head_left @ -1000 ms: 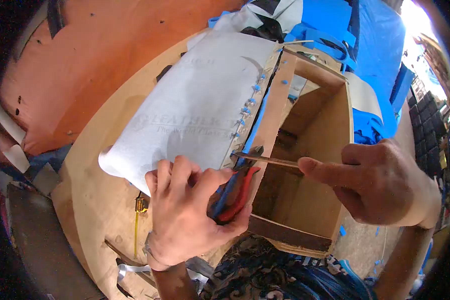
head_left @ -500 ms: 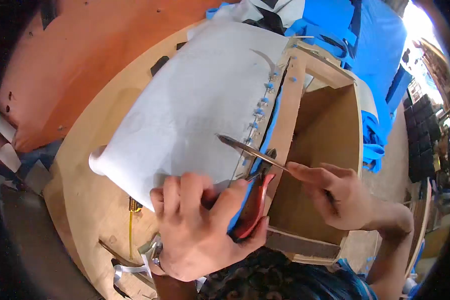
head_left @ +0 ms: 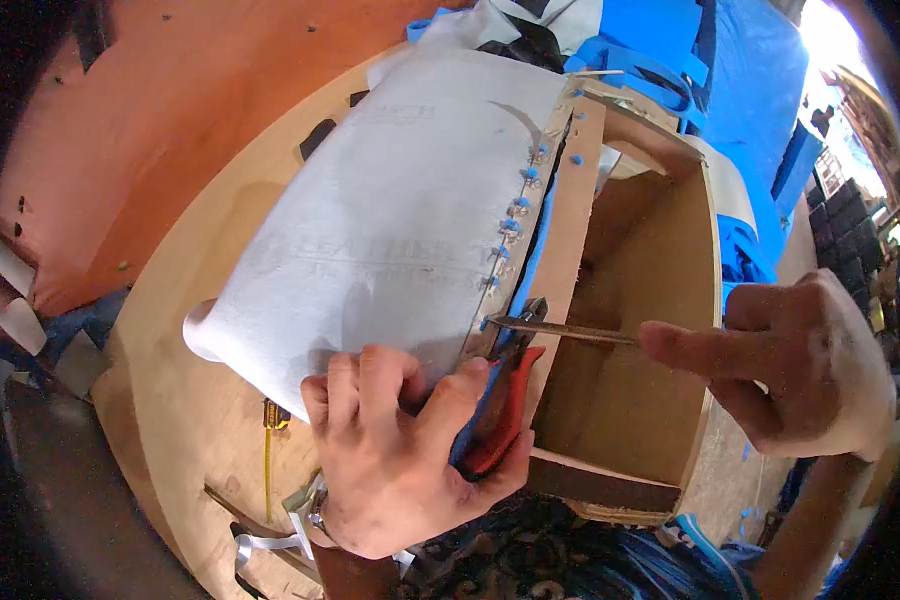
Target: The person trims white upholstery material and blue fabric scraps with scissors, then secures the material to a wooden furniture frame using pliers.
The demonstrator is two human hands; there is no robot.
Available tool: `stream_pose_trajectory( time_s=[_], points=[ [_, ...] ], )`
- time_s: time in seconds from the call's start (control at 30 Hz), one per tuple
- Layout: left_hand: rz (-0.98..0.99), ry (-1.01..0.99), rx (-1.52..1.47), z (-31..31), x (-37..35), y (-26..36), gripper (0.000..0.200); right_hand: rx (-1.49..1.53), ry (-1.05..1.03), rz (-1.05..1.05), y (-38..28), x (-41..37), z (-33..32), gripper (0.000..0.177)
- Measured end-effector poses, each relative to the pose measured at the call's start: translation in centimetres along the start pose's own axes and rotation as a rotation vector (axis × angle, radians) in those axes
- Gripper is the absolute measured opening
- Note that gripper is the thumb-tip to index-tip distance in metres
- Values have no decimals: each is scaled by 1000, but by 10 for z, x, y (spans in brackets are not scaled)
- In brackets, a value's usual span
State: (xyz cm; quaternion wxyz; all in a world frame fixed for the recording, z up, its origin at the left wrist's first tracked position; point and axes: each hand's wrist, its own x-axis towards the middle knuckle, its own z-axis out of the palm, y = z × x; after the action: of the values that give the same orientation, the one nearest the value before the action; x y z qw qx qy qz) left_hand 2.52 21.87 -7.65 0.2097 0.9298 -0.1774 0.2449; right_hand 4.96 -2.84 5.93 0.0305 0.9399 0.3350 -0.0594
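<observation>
My left hand (head_left: pixel 400 460) presses on the near edge of a white sheet (head_left: pixel 370 210) with faint printed lettering. Its thumb and index finger close around red-handled pliers (head_left: pixel 510 405), whose jaws lie at the seam of a wooden box frame (head_left: pixel 568 235). In my right hand (head_left: pixel 770 365) is a slim metal tool (head_left: pixel 570 331) with a flattened end; its grip is hidden by the fingers. That tool's tip meets the pale strip along the sheet's edge, beside the plier jaws. Blue bits (head_left: pixel 510 226) dot this strip, and a blue layer shows under it.
A tape measure (head_left: pixel 276 414) with its yellow blade out lies on the round wooden table (head_left: pixel 160 340). Blue material (head_left: pixel 745 110) is heaped behind the box. Orange-brown material (head_left: pixel 170 130) spreads at the far left. Light strips (head_left: pixel 265 541) lie by my left wrist.
My right hand has moved right, drawing the metal tool's tip from over the white sheet to the strip by the pliers. My left hand stays nearly in place.
</observation>
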Motion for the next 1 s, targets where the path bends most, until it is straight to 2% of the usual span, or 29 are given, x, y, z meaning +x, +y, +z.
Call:
stream_pose_trajectory(
  time_s=[0.67, 0.87, 0.93, 1.0],
  points=[
    [24, 11, 2, 0, 0, -1, 49, -16, -21, -5, 0, -4, 0, 47],
    [21, 2, 4, 0, 1, 0, 46, -268, -160, -6, -25, 8, -27, 50],
    [10, -2, 18, -1, -1, 3, 50, -195, -140, -51, -26, 8, -22, 55],
    [4, -10, 20, -4, -5, 3, 53, 47, 0, -134, -8, -9, 27, 63]
  ],
)
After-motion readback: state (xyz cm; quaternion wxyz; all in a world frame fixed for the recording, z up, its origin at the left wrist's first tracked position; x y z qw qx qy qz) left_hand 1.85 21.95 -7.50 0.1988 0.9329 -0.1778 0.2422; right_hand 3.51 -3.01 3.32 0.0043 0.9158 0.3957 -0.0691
